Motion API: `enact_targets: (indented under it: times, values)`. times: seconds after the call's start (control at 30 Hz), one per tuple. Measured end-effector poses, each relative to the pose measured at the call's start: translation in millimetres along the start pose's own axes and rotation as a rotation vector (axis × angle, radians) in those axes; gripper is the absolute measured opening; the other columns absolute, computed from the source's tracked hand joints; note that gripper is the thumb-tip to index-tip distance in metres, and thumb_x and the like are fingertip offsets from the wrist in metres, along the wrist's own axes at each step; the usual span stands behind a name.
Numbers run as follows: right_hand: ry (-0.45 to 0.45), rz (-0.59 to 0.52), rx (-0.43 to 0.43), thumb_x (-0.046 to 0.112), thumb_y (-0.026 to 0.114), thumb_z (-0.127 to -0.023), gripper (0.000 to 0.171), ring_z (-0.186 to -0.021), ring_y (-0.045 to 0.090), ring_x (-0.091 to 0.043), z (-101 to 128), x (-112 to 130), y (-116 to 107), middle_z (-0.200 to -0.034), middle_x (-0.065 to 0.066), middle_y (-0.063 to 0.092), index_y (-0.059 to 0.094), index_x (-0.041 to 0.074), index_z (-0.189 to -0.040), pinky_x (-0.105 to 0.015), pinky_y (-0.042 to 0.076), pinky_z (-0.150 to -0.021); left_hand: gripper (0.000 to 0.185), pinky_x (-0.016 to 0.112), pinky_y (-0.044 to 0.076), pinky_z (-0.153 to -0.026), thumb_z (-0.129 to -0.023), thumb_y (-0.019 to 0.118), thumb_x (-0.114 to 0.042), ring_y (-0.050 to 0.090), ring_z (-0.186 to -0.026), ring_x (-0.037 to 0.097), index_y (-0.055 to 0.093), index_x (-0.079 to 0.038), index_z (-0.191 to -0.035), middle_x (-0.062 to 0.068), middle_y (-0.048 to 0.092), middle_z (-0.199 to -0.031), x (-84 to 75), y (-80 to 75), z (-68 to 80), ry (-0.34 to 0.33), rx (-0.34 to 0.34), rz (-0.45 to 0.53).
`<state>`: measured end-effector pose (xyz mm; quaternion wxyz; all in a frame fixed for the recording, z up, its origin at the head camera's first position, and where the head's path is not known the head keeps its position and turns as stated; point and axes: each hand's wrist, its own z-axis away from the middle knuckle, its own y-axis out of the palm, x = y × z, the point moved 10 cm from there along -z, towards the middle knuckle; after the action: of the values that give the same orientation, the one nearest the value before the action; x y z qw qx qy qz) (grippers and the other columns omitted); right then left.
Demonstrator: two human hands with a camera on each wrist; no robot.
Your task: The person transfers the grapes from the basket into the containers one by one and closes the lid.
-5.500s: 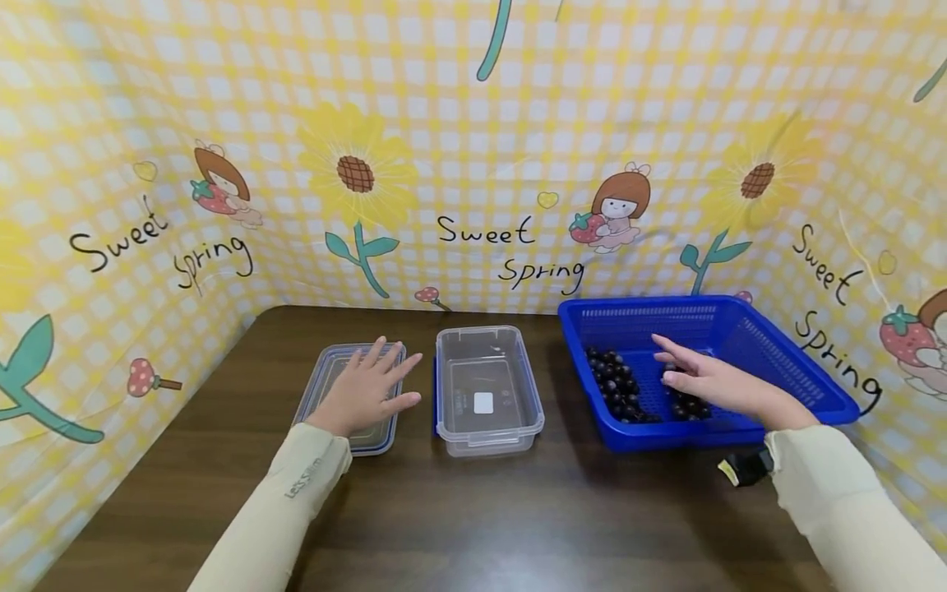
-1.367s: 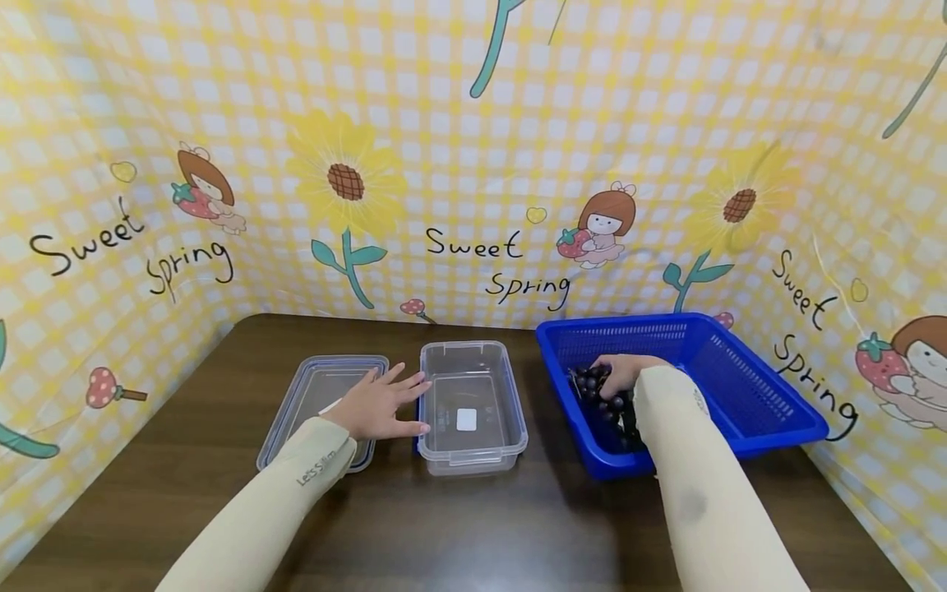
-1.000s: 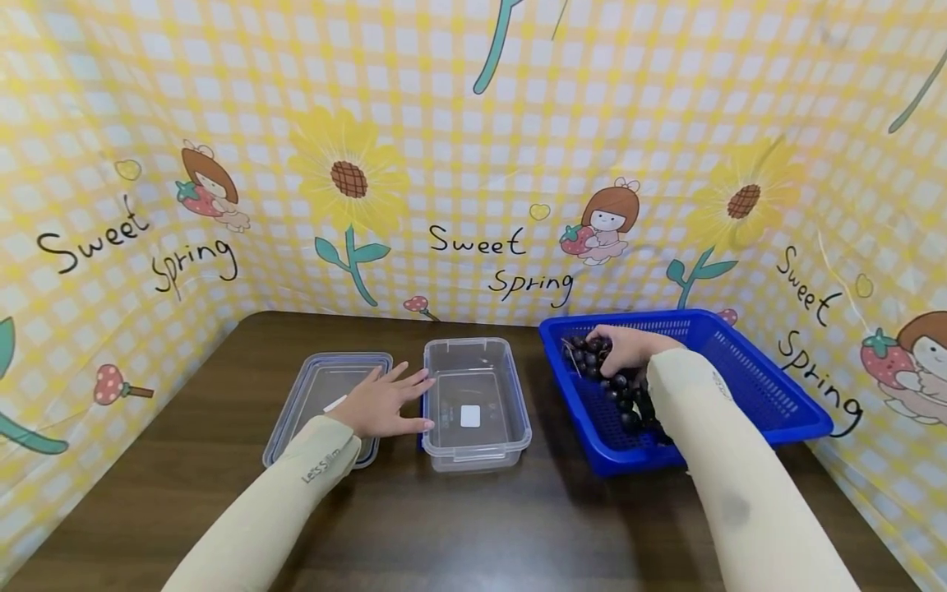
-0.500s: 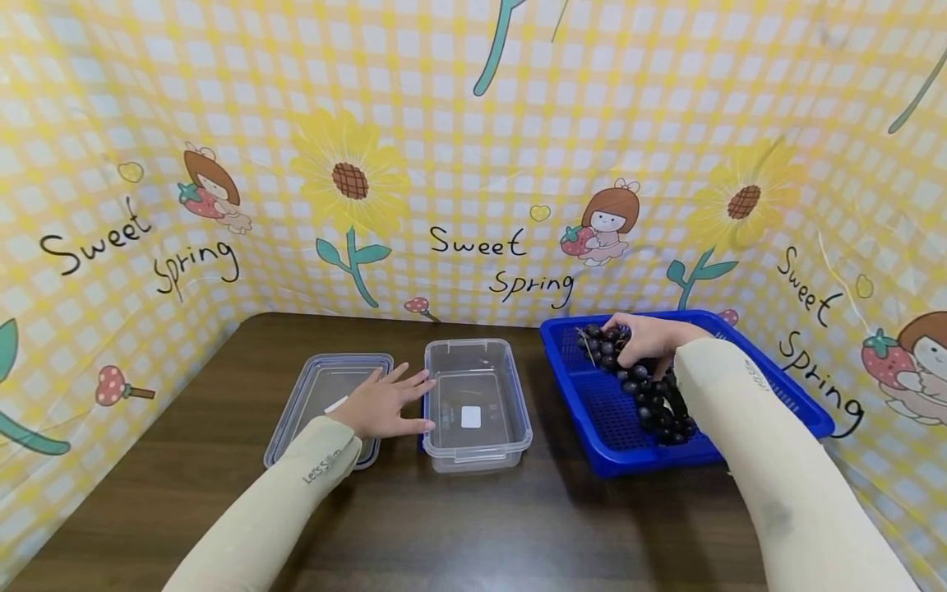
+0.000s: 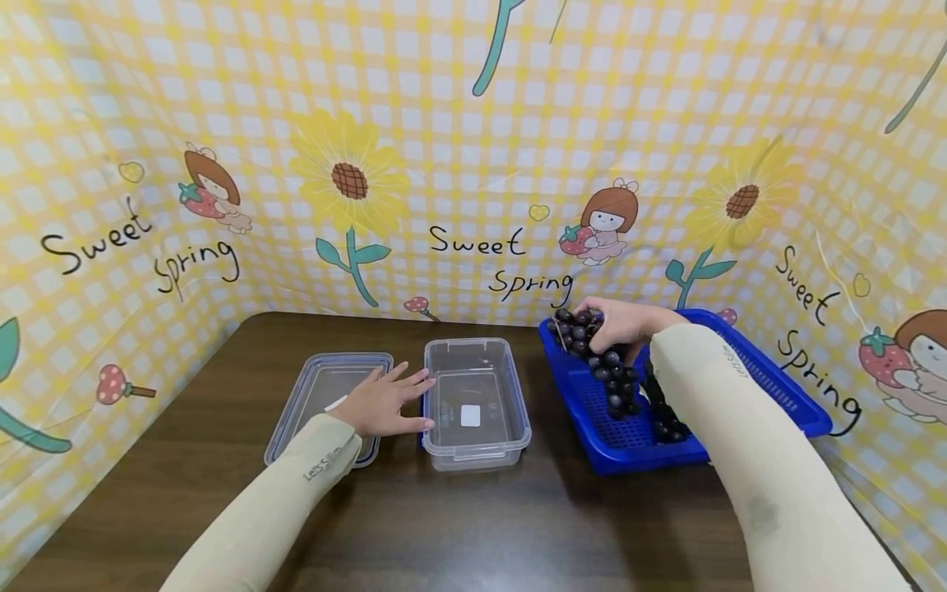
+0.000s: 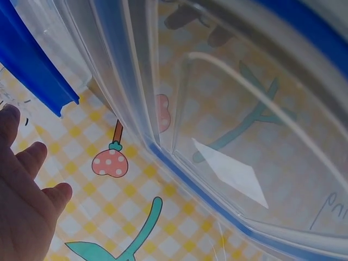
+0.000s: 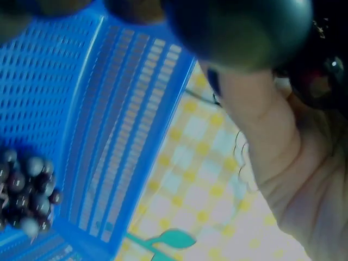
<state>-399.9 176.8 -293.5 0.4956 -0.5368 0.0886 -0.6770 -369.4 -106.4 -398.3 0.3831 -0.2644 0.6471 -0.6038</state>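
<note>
In the head view my right hand (image 5: 629, 322) grips a bunch of dark grapes (image 5: 612, 374) above the left side of a blue perforated basket (image 5: 602, 448). Its lower grapes hang down inside. The right wrist view shows those grapes (image 7: 239, 35) close up, beside the thumb. A second bunch (image 5: 669, 426) lies in the basket, partly hidden by the right sleeve. My left hand (image 5: 381, 403), fingers spread, reaches over a clear lid (image 5: 318, 395); its fingertips are at the left rim of a clear plastic container (image 5: 481, 452). Contact there I cannot tell.
Everything stands on a dark wooden table (image 5: 473, 534). The container, with a white label (image 5: 469, 416) on its floor, sits between lid and basket. A yellow checked cloth (image 5: 459, 164) hangs behind and at both sides.
My right hand has gone down into the basket, taken hold of a grape bunch and raised it, lately moving left. The left hand has shifted right, from over the lid towards the container.
</note>
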Motion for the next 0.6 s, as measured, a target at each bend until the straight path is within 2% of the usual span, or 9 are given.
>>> enact_targets:
  times: [0.13,0.23,0.37,0.6]
  values:
    - [-0.043,-0.030,0.005,0.004,0.058,-0.073,0.074,-0.108,0.045,-0.039,-7,15,6,-0.144,-0.025,0.018,0.027,0.009,-0.140,-0.050,0.054,-0.061,0.077,0.067,0.013,-0.107,-0.090,0.049,-0.061,0.019,-0.141,0.042,0.038,-0.012,-0.148,0.010,0.032,-0.153,-2.7,-0.5,0.8,0.026,-0.008,-0.002]
    - [-0.074,-0.062,-0.007,0.004,0.059,-0.073,0.072,-0.105,0.048,-0.038,-10,25,9,-0.138,-0.025,0.026,0.029,0.010,-0.139,-0.049,0.054,-0.059,0.077,0.067,0.013,-0.107,-0.090,0.049,-0.061,0.020,-0.141,0.042,0.038,-0.011,-0.148,0.010,0.032,-0.153,-3.8,-0.3,0.6,0.041,-0.012,-0.003]
    - [-0.111,-0.095,-0.042,0.003,0.060,-0.072,0.069,-0.100,0.051,-0.036,-18,42,13,-0.131,-0.024,0.035,0.034,0.010,-0.135,-0.048,0.055,-0.058,0.078,0.067,0.013,-0.107,-0.090,0.048,-0.063,0.020,-0.141,0.042,0.038,-0.011,-0.148,0.010,0.032,-0.153,-2.9,-0.9,0.7,0.039,-0.018,-0.021]
    - [-0.178,-0.112,-0.024,0.002,0.061,-0.073,0.066,-0.099,0.055,-0.035,-35,82,37,-0.130,-0.022,0.041,0.038,0.013,-0.134,-0.044,0.055,-0.056,0.078,0.065,0.013,-0.108,-0.090,0.047,-0.064,0.019,-0.141,0.040,0.037,-0.013,-0.148,0.007,0.030,-0.154,-1.9,0.1,0.6,0.027,-0.016,-0.044]
